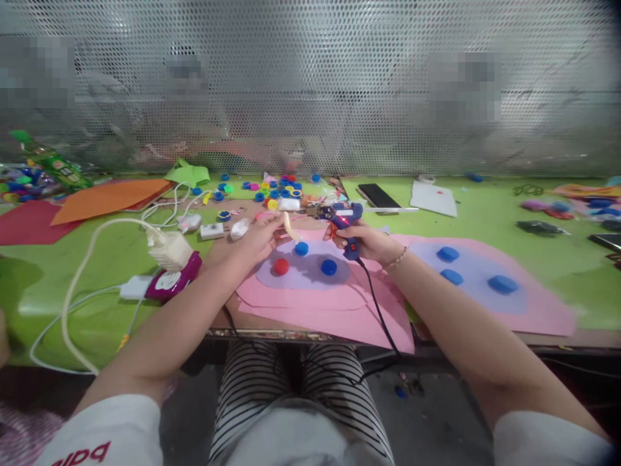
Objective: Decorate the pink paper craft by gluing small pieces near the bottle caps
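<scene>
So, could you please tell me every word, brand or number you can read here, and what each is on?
None reads with certainty.
Left sleeve: red lettering, cut off by the picture's edge, so I can't quote it.
Green bottle: label too blurred.
Glue gun: pale label too small.

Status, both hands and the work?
Right hand: on glue gun. Left hand: pinching pale curved piece. Red cap, two blue caps on purple paper. Black cord trailing across pink paper.
</scene>
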